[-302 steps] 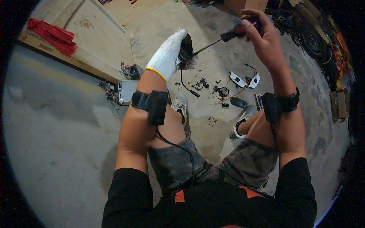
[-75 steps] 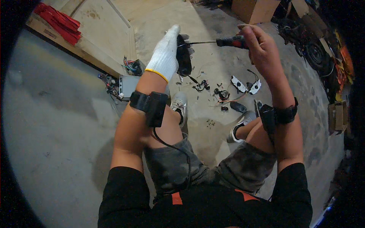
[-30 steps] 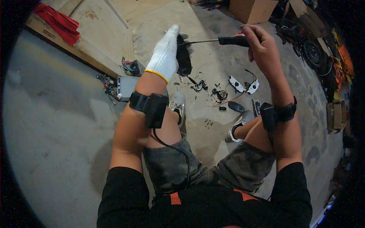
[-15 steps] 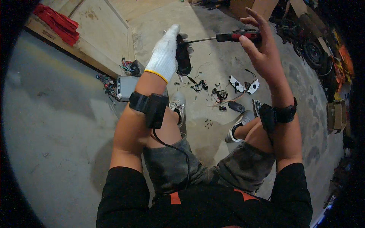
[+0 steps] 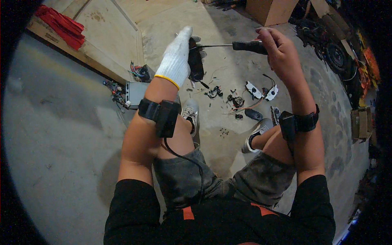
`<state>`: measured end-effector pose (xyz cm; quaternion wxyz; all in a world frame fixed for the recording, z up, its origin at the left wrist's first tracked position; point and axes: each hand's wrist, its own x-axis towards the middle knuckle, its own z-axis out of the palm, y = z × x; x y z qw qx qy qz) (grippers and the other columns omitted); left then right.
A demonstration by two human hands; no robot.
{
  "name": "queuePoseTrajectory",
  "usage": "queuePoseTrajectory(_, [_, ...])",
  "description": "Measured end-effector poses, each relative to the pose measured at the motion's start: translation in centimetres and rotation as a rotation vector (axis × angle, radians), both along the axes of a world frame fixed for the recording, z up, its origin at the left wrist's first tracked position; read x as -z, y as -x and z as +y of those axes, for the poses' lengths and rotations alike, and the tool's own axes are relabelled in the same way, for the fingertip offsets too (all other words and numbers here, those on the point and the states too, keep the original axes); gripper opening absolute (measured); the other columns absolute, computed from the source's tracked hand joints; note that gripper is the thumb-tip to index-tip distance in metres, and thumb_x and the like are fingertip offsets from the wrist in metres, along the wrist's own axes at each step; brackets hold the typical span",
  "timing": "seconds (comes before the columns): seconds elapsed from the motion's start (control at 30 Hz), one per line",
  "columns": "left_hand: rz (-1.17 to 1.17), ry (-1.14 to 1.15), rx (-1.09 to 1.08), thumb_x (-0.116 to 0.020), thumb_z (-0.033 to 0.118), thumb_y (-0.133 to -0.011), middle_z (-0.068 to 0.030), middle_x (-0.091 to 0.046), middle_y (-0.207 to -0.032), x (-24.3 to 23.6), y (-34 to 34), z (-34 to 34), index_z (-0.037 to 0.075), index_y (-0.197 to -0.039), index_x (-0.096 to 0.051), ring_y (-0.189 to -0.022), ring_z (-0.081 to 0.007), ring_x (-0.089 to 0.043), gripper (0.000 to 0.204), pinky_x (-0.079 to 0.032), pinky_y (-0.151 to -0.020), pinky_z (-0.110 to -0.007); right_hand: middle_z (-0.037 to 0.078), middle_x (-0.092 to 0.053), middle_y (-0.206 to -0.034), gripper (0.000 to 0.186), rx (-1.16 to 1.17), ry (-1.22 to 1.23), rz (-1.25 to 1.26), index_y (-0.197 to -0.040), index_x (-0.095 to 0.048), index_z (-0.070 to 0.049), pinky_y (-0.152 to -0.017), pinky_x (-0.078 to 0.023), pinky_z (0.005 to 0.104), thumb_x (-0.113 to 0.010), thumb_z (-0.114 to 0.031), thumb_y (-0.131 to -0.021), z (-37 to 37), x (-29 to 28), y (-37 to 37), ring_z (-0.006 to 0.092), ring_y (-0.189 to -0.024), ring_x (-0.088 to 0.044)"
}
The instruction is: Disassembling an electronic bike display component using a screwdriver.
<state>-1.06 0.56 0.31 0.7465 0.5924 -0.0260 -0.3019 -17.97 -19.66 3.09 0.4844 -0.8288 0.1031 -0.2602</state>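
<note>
My left hand [image 5: 176, 55], in a white knit glove with a yellow cuff edge, grips a dark, elongated casing [image 5: 196, 65] whose exact kind I cannot make out. My bare right hand [image 5: 279, 49] has its fingers closed round the butt of a screwdriver [image 5: 250, 47] with a black and red handle. The shaft lies roughly level, pointing left, and its tip meets the upper part of the casing near my gloved fingers. Both hands are raised well above the floor, beyond my knees.
Small dismantled parts [image 5: 235, 100], white pieces with wires [image 5: 261, 91] and several loose screws [image 5: 223, 132] lie on the concrete floor between my shoes. A grey metal box [image 5: 136, 94] stands left beside a wooden board [image 5: 102, 32] bearing red cloth [image 5: 61, 25]. Clutter and cardboard boxes [image 5: 275, 11] line the right.
My right hand has gone from spread, raised fingers to fingers curled round the handle. The handle has turned, showing less red. My left hand and the casing have hardly moved.
</note>
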Motion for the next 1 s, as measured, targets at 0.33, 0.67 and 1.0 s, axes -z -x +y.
queuePoseTrajectory(0.33, [-0.021,0.025,0.008,-0.056,0.049,-0.095,-0.0136,-0.061,-0.081,0.22,0.06,-0.18,0.003,-0.100,-0.060,-0.068,-0.0268,-0.063,0.047,-0.055,-0.063,-0.042,0.006,-0.060,-0.118,0.048,0.029,-0.061,0.012,-0.139,-0.048,-0.009,-0.073,-0.047,0.0209,-0.064,-0.019,-0.095,0.38,-0.37,-0.02,0.0072,-0.082,-0.057])
queuePoseTrajectory(0.67, [0.049,-0.005,0.012,-0.055,0.050,-0.094,-0.0154,-0.063,-0.086,0.15,-0.10,-0.19,0.003,-0.104,-0.060,-0.074,-0.0290,-0.064,0.049,-0.055,-0.067,-0.044,0.007,-0.063,-0.113,0.047,0.072,0.248,-0.291,-0.137,-0.050,-0.007,-0.068,-0.048,0.0234,-0.064,-0.023,-0.095,0.21,-0.03,-0.47,0.0092,-0.078,-0.059])
queuePoseTrajectory(1.0, [0.078,0.060,0.087,-0.054,0.050,-0.094,-0.0159,-0.063,-0.089,0.64,-0.13,-0.12,0.001,-0.107,-0.059,-0.077,-0.0306,-0.063,0.051,-0.056,-0.072,-0.045,0.008,-0.066,-0.108,0.042,0.099,-0.003,-0.218,-0.130,-0.055,-0.006,-0.080,-0.050,0.0270,-0.066,-0.024,-0.093,0.34,-0.65,-0.15,0.0126,-0.084,-0.061])
